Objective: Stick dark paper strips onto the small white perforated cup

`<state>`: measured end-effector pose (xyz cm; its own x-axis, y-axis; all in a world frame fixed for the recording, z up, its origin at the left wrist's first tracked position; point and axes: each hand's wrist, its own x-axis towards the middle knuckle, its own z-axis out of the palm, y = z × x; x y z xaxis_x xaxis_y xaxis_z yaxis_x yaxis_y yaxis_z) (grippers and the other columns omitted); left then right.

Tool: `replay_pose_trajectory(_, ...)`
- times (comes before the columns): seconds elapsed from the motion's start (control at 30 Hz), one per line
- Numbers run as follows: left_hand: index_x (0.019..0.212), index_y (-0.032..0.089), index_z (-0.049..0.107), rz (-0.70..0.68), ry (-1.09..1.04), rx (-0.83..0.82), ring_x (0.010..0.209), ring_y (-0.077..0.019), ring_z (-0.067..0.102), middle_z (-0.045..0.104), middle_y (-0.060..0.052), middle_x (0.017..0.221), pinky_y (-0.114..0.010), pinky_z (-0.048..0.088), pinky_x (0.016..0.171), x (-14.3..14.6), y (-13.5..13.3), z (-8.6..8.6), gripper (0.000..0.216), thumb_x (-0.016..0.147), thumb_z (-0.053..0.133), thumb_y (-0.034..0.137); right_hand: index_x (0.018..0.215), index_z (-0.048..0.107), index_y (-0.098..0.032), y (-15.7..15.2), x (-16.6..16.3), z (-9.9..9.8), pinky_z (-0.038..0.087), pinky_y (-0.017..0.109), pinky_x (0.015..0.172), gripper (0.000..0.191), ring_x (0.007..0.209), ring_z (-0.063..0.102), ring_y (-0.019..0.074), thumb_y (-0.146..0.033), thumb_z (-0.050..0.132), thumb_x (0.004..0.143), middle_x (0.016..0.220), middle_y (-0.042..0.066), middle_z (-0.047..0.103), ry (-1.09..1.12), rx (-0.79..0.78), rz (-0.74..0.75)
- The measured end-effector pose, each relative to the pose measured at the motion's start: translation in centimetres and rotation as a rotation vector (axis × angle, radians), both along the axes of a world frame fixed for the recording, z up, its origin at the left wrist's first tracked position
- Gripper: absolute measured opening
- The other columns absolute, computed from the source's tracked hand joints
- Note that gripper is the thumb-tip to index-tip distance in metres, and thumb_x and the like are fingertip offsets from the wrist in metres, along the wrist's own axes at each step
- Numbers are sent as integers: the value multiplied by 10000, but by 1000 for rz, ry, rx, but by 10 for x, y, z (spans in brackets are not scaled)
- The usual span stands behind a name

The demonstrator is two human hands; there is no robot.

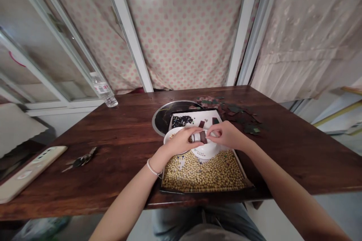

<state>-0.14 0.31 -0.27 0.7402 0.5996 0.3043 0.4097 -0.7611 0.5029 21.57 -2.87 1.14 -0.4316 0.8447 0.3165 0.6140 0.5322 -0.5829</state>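
Both hands meet over a flat tray [169,190] on a dark wooden table [121,139]. My left hand [181,141] and my right hand [226,134] pinch a small dark brown piece [203,136] between their fingertips. Right beneath them stand two white bowls [207,151]. The near half of the tray is covered with yellow soybeans [203,175]. A heap of small black beans [182,121] lies at the tray's far left, with two more dark pieces [201,124] beside it. A bead bracelet is on my left wrist.
A round dark plate [162,115] sits behind the tray. Dark green and reddish scraps [240,116] are strewn at the far right. A plastic water bottle [104,91] stands at the far left corner. A bunch of keys [82,160] and a pale remote-like device [28,173] lie at left.
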Motion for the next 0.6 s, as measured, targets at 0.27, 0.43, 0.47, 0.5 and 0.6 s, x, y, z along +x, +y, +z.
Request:
replay_pose_trajectory(0.27,1213,185,528,-15,1,-14,1109,-238,568,601,-100,1204,-392,446,962,0,0,1,435,821,630,342,697,682,-193,7,-4,-12,228,237,506,80,465,317,76,-196,615,741,481,-62,416,-90,30,-23)
replay_pose_trajectory(0.43,1191,184,536,-5,13,0,1112,-251,567,603,-104,1203,-411,446,960,0,-1,2,419,815,633,342,707,677,-189,10,-6,-16,209,237,494,92,457,303,76,-210,600,753,483,-64,413,-79,-9,-22)
replay_pose_trajectory(0.47,1188,181,537,-3,17,1,1117,-251,565,603,-105,1205,-410,443,965,1,-2,3,419,813,635,342,708,677,-187,11,-6,-17,207,237,490,97,454,301,76,-214,596,756,479,-65,407,-71,-10,-20)
replay_pose_trajectory(0.5,1187,178,537,-1,19,3,1122,-251,562,602,-106,1207,-407,441,969,1,-2,3,420,813,636,342,709,678,-186,12,-6,-17,206,237,489,101,452,299,75,-216,594,756,475,-66,400,-63,-8,-17)
replay_pose_trajectory(0.6,1189,171,536,5,22,5,1118,-245,564,604,-108,1203,-392,443,966,1,-3,3,423,815,634,343,709,679,-182,13,-7,-19,211,235,489,93,450,299,74,-210,599,748,472,-68,397,-56,2,-6)
